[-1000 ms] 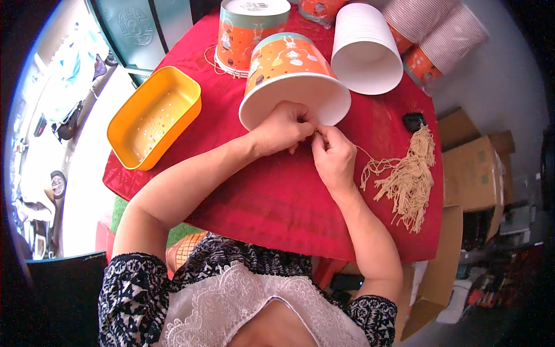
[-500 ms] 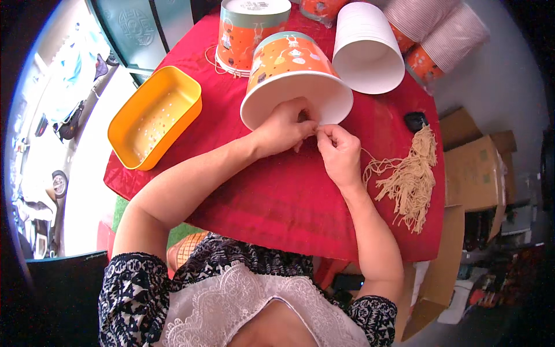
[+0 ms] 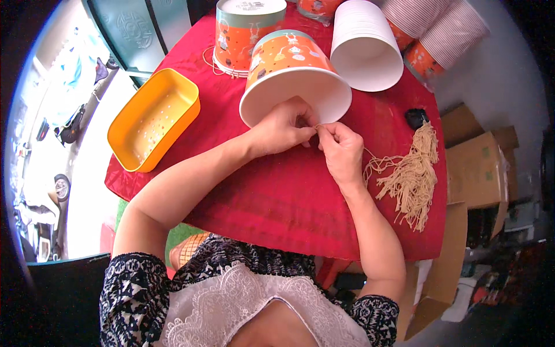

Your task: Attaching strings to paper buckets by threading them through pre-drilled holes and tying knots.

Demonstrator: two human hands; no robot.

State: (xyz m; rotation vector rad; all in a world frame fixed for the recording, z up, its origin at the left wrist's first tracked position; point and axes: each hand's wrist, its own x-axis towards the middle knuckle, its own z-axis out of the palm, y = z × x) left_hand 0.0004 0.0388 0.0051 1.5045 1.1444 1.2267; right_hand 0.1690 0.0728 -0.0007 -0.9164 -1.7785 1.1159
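An orange paper bucket [image 3: 292, 55] with a white rim lies tipped on the red-covered table, its mouth toward me. My left hand [image 3: 283, 128] reaches to the lower part of that mouth, thumb and fingers pinched at the rim. Beside it, my right hand [image 3: 343, 151] is closed in a pinch on a thin beige string [image 3: 317, 126], and the fingertips of both hands nearly meet there. Whether the string passes through the bucket wall is hidden by my fingers. Right of my right hand lies a bundle of beige strings [image 3: 413, 179], tied with something black at its far end.
A yellow plastic tub [image 3: 186, 130] with small pale bits inside stands at the left. Behind the tipped bucket are an upside-down bucket [image 3: 228, 43] with string and a nested white stack [image 3: 367, 46]. Plastic-wrapped stacks [image 3: 454, 43] sit far right. Cardboard boxes [image 3: 477, 170] stand beyond the table edge.
Both hands stay at the bucket rim, and the fingertips have shifted only slightly. The bucket has barely moved.
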